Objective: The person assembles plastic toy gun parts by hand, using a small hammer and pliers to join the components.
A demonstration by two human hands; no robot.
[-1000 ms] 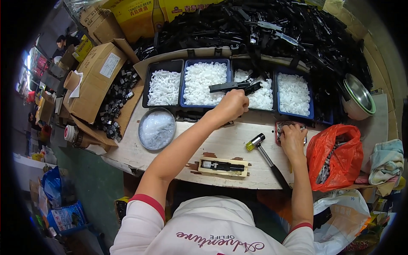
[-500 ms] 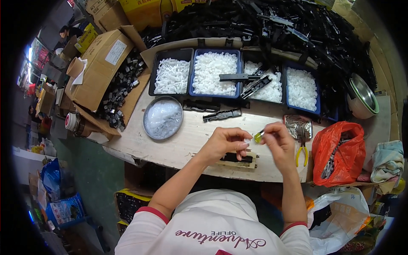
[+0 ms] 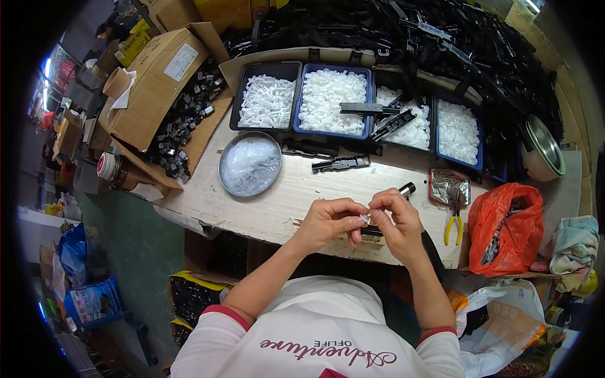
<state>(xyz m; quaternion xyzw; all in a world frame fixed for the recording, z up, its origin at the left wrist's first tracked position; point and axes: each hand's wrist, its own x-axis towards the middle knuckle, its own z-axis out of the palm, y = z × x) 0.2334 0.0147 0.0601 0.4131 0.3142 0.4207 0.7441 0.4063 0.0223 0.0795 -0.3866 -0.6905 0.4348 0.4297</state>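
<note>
The right hand (image 3: 400,225) has met the left hand (image 3: 324,222). Left fingers pinch a white piece (image 3: 365,218); right fingers, at its right, hide their grip.

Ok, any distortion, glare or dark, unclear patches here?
Head view: the bench bows along its front edge; head view: lights at the far left look overexposed; head view: the heaped black parts at the top merge darkly; head view: the white piece held mid-picture is too small to make out.
</note>
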